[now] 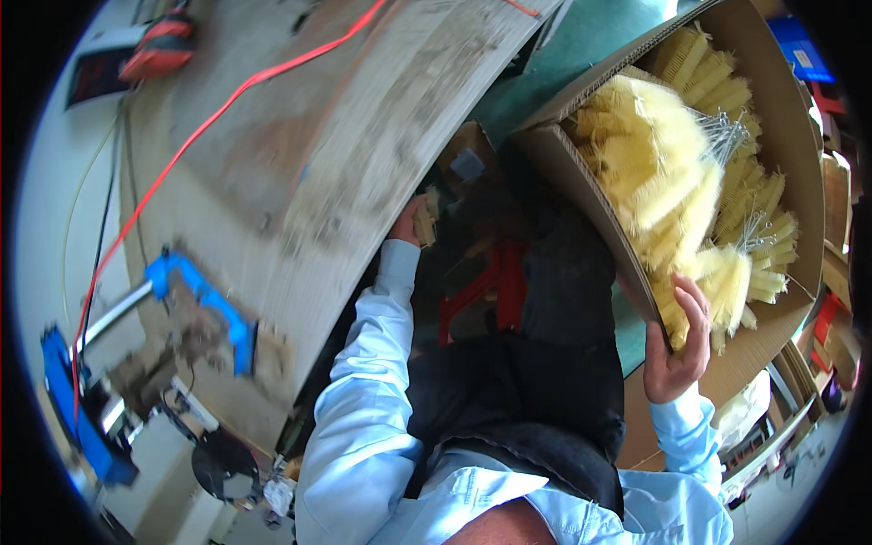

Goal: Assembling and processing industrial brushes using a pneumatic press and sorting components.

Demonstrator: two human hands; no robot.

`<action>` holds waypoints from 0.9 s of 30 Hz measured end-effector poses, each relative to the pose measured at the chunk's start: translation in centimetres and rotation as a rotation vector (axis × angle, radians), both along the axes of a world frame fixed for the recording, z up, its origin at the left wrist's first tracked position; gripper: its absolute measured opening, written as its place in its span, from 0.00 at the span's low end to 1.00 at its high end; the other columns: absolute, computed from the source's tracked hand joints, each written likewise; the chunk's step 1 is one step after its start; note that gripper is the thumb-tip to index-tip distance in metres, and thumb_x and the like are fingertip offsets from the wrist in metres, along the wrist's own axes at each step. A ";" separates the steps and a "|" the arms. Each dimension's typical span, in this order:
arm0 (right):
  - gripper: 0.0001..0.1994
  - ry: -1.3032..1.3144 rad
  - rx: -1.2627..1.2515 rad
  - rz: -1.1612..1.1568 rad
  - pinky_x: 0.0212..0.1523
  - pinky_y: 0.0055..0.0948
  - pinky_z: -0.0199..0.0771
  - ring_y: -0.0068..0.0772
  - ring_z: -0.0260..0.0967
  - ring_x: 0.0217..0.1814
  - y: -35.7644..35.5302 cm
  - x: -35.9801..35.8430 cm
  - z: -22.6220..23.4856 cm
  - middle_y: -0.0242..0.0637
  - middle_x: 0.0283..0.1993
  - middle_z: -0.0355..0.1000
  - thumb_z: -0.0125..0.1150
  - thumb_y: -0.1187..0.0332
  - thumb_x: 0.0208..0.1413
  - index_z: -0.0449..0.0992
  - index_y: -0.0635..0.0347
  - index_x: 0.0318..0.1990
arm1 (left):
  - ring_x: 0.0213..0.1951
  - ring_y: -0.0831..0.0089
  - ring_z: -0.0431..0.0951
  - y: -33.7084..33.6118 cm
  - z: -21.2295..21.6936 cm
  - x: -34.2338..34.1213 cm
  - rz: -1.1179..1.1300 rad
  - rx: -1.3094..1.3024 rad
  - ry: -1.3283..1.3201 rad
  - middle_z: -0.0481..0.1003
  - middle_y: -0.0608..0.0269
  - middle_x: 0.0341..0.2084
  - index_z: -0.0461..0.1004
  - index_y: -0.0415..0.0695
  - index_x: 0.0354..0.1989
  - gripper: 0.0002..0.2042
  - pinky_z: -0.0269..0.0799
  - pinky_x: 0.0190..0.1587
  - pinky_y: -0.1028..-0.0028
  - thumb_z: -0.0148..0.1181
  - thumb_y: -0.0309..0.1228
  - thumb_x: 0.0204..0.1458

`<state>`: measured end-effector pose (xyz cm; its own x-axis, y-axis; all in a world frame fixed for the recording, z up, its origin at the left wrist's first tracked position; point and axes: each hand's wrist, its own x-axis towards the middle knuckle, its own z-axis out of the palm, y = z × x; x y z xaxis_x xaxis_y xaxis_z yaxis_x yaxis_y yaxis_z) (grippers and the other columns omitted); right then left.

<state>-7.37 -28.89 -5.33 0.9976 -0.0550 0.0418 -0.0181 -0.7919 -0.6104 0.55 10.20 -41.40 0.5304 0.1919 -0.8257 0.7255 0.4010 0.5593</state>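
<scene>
Brushes (677,173), pale yellow with twisted wire stems, fill a big cardboard box (799,118) tilted on the right of the head view. The right hand (681,341) reaches up into the box's lower corner: its fingers curl around the bristle end of one brush (727,286) there, the thumb pressed against the box's front wall, so the hand is grasping that brush. Other brushes lie packed just beside and above it, wire stems poking out between the bristles.

The left hand (413,222) stretches away along a light blue sleeve (363,400) to the edge of a long wooden tabletop (363,118). It seems to be closed on a small tan piece (427,218), but the blur there is too strong to say what that piece is or whether the grip is firm.

Between the two arms sit dark trousers (545,363), with a red frame (481,286) beneath them. An orange cable (209,123) runs across the tabletop towards its far left corner. At the left, a blue clamp-like fixture (204,300) stands at the tabletop's near end, with a second blue part (68,400) lower down near a metal rod (113,313). Stacked cardboard (836,227) lines the far right rim.
</scene>
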 end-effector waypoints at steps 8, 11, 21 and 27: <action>0.27 -0.213 0.103 0.518 0.65 0.46 0.64 0.51 0.59 0.68 12.1 3.5 -4.1 0.46 0.61 0.66 0.60 0.82 0.38 0.72 0.61 0.53 | 0.28 0.71 0.76 -1.1 22.1 -5.7 -0.238 -0.408 -0.016 0.75 0.60 0.26 0.77 0.38 0.47 0.17 0.75 0.31 0.74 0.58 0.39 0.56; 0.30 -0.253 0.055 0.822 0.74 0.48 0.48 0.49 0.59 0.69 16.9 3.3 -6.3 0.46 0.60 0.67 0.64 0.76 0.39 0.71 0.59 0.56 | 0.26 0.70 0.76 -0.9 26.8 -8.4 -0.362 -0.436 -0.001 0.76 0.59 0.26 0.77 0.37 0.46 0.17 0.75 0.30 0.73 0.57 0.38 0.57; 0.15 0.306 0.383 1.039 0.38 0.40 0.76 0.49 0.77 0.35 20.4 -1.2 -9.9 0.44 0.31 0.78 0.70 0.63 0.46 0.78 0.59 0.40 | 0.26 0.69 0.77 1.8 30.3 -12.3 -0.642 -0.378 0.078 0.77 0.55 0.27 0.78 0.31 0.39 0.16 0.75 0.29 0.74 0.54 0.36 0.58; 0.03 0.218 0.338 0.858 0.31 0.37 0.78 0.46 0.77 0.30 19.2 -1.1 -14.5 0.45 0.27 0.76 0.61 0.74 0.54 0.78 0.63 0.32 | 0.33 0.69 0.81 3.7 26.1 -11.3 -0.329 -0.122 -0.135 0.77 0.57 0.35 0.76 0.37 0.46 0.16 0.79 0.34 0.72 0.52 0.39 0.63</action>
